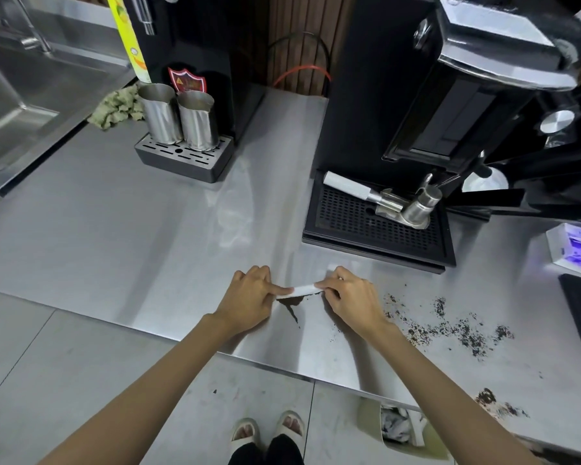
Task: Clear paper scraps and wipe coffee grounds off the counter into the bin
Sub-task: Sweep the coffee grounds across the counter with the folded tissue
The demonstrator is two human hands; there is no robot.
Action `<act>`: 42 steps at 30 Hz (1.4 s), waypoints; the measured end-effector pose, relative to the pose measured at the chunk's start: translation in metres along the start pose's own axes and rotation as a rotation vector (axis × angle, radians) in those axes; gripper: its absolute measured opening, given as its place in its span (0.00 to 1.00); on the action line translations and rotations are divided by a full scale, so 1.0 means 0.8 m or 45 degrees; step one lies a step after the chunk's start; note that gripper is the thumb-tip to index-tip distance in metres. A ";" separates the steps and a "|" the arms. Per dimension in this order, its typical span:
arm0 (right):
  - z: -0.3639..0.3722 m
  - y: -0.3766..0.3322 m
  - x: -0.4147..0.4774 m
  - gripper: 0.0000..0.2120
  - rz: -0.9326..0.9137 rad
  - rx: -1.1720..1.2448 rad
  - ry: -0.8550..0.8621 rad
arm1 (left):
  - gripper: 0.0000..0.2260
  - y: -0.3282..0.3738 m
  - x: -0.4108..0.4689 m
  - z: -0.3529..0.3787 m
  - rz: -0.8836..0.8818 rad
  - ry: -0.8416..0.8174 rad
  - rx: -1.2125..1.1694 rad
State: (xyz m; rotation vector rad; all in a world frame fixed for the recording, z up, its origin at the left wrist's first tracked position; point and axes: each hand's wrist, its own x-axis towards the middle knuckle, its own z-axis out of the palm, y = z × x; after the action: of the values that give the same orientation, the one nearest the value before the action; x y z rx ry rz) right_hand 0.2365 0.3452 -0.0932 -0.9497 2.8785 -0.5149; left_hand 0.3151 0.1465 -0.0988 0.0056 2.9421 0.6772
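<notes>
Between left hand [249,298] and right hand [351,297], paper strip [304,290] stretches over coffee grounds [291,302].

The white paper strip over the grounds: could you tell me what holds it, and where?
Both hands hold the white paper strip by its ends: left hand, right hand.

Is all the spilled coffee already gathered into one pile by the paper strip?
No: besides the small dark pile under the paper strip, scattered coffee grounds lie spread across the counter right of the right hand.
</notes>
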 end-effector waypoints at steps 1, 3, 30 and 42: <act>-0.004 -0.001 0.002 0.11 0.004 -0.009 -0.018 | 0.20 0.001 -0.002 -0.002 -0.001 0.000 -0.017; -0.011 -0.007 0.012 0.11 -0.007 -0.024 -0.015 | 0.20 0.001 -0.003 -0.011 -0.046 0.038 -0.088; 0.000 -0.013 0.090 0.08 -0.788 0.027 -0.239 | 0.21 0.101 -0.055 0.046 -0.961 0.391 -0.290; -0.048 0.075 0.067 0.10 -0.906 0.014 -0.417 | 0.20 0.210 -0.028 0.081 -1.018 0.385 -0.393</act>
State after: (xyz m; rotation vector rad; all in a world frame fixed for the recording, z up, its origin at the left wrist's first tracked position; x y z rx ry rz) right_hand 0.1528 0.3699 -0.0745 -1.8549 2.1918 -0.3557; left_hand 0.3409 0.3253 -0.0809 -1.3062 2.6721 1.0139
